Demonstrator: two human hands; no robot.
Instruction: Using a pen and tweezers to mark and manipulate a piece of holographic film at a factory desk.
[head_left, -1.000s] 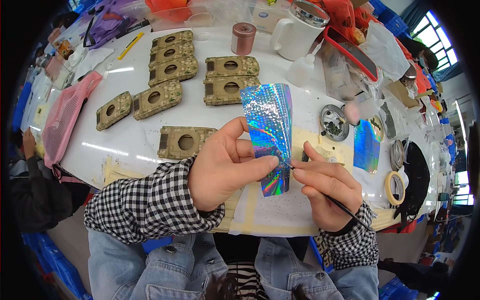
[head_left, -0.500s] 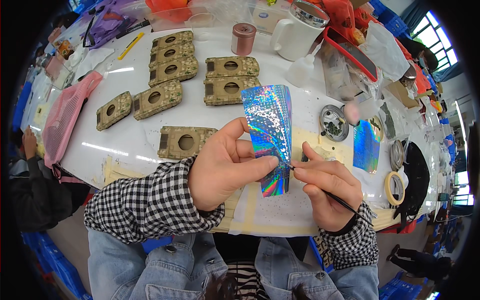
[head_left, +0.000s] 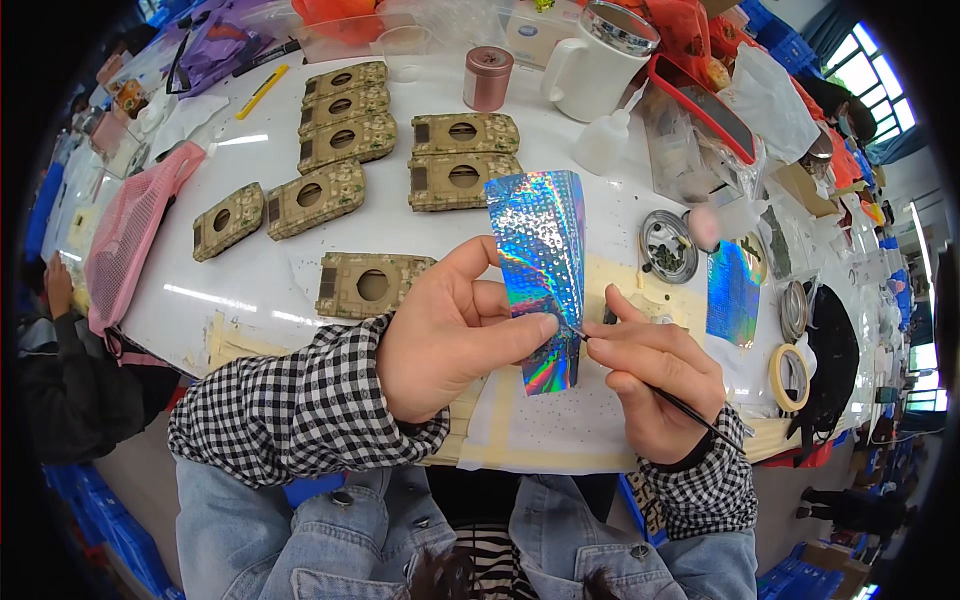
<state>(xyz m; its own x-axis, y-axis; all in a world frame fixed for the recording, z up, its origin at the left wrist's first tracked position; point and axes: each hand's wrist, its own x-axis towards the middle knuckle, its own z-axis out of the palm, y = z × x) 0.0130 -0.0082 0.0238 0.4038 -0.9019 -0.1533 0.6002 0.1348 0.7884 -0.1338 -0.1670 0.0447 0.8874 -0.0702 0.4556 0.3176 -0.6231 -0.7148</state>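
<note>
Between the thumb and fingers of my left hand is a shiny blue holographic sheet dotted with small raised marks, held upright over the table edge. My right hand pinches a thin black-handled tool, perhaps a fine brush. Its tip meets the sheet's lower right edge, close to my left thumb; what lies at the tip is too small to make out. Just beyond my left wrist lies a camouflage-painted model tank hull with a round hole on top, partly covered by that hand.
Several more camouflage hulls stand farther back. Right of my hands are a round metal dish of small dark parts, another holographic sheet and a tape roll. A white mug, pink tin and red-cased phone sit behind.
Reflections on the held sheet have shifted with a slight tilt. Both hands keep nearly the same place and grip. A person in the lower right background has moved.
</note>
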